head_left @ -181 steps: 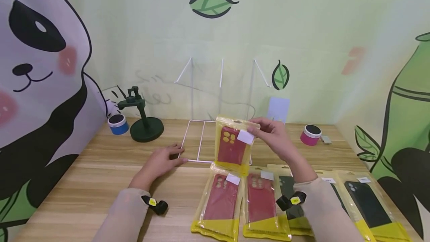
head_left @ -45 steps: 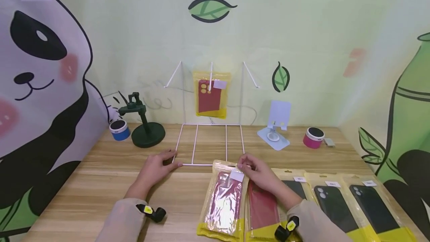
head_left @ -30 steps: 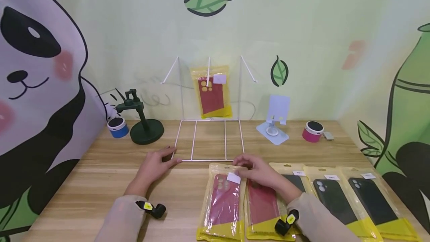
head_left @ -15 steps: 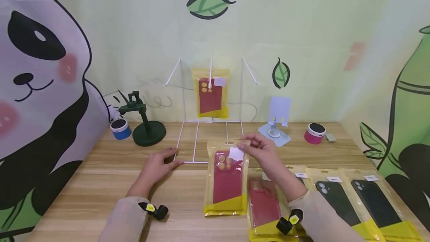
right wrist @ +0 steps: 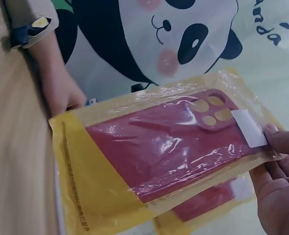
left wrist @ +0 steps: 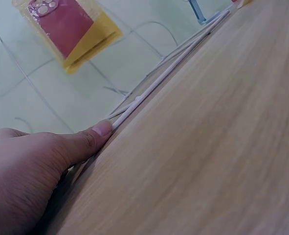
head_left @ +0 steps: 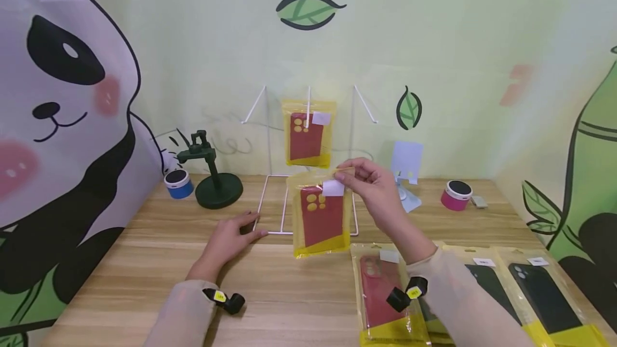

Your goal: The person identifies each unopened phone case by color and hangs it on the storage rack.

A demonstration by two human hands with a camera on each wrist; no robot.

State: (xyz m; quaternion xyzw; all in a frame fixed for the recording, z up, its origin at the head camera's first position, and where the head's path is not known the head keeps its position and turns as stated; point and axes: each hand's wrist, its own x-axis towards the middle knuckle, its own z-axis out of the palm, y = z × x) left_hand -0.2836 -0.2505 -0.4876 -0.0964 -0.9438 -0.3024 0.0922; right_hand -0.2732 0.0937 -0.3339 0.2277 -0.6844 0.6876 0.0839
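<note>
In the head view my right hand [head_left: 373, 191] pinches the top right corner of a clear-and-yellow pouch [head_left: 320, 242] with a red phone case [head_left: 315, 224] inside. It hangs upright above the table, in front of the white wire display rack [head_left: 281, 233]. Another pouch with a red case [head_left: 306, 146] hangs from the rack's middle hook [head_left: 308, 100]. My left hand [head_left: 226, 242] holds the rack's front left corner; its thumb [left wrist: 93, 139] lies on the front wire in the left wrist view. The fingers there are partly hidden.
Several pouched cases lie front right: a red one [head_left: 381, 293] and dark ones [head_left: 544, 296]. A dark green stand [head_left: 219, 190] and blue speaker [head_left: 178, 185] stand left. Right of the rack are a pale blue phone stand [head_left: 407, 162] and pink speaker [head_left: 456, 195].
The earlier red-case pouch went from my right hand onto the middle hook. My right hand then took a second red-case pouch off the table and raised it toward the rack. My left hand stayed.
</note>
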